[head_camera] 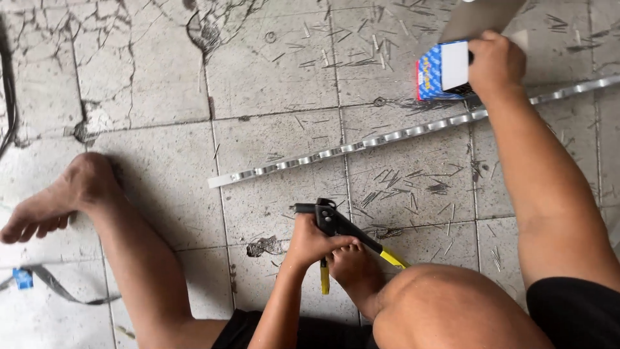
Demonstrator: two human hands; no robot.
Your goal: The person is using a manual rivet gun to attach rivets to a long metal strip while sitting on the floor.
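Under left hand [310,242], rivet gun [342,229]; box [442,71] by right hand [494,64].

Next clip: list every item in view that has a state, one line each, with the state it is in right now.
Rivet gun: handles spread apart, lying on the floor, gripped by the left hand.
Small blue box: flap open, right hand at its opening.
Metal strip: flat on the tiled floor, untouched.
Spent rivet pins: scattered loose across the tiles.
Grey strap: lying slack.

Shiny perforated metal strip [361,145], matt black-and-yellow riveter [339,226], glossy blue cardboard box [439,71], cracked rough tile floor [148,71].
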